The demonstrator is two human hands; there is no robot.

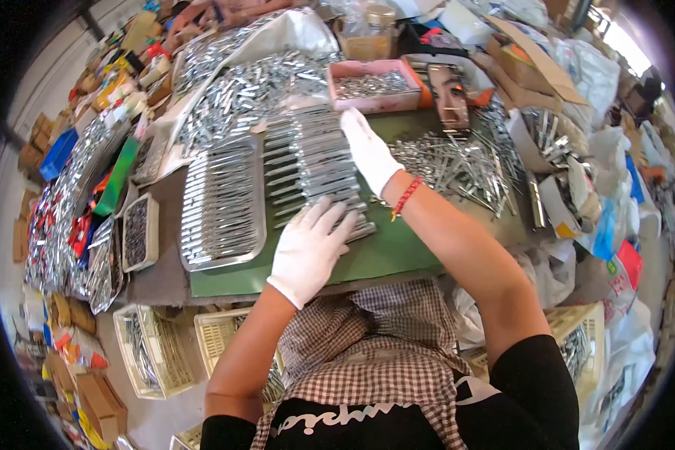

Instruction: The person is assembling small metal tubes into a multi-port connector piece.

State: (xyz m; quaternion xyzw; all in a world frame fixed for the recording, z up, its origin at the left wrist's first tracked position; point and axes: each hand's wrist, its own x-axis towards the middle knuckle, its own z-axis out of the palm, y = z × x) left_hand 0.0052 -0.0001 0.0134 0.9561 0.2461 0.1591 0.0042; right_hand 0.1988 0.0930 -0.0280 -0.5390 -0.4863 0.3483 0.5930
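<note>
A long row of slim silver metal pieces [319, 157] lies side by side on the green work mat [397, 259]. My left hand [311, 244], in a white glove, rests over the near end of this row with its fingers stretched out. My gloved right hand [371, 154] lies along the right side of the row near its far end, fingers straight and flat against the ends of the pieces. Neither hand appears to grip anything. To the left stands a metal tray [256, 232] with similar slim pieces lined up in it.
Behind the row spreads a heap of loose metal parts [236, 94]. A pink box [416, 97] of small parts and a phone [448, 101] are at the far right. Loose slender pieces [465, 169] lie right of my hand. A small white bin [154, 232] stands left.
</note>
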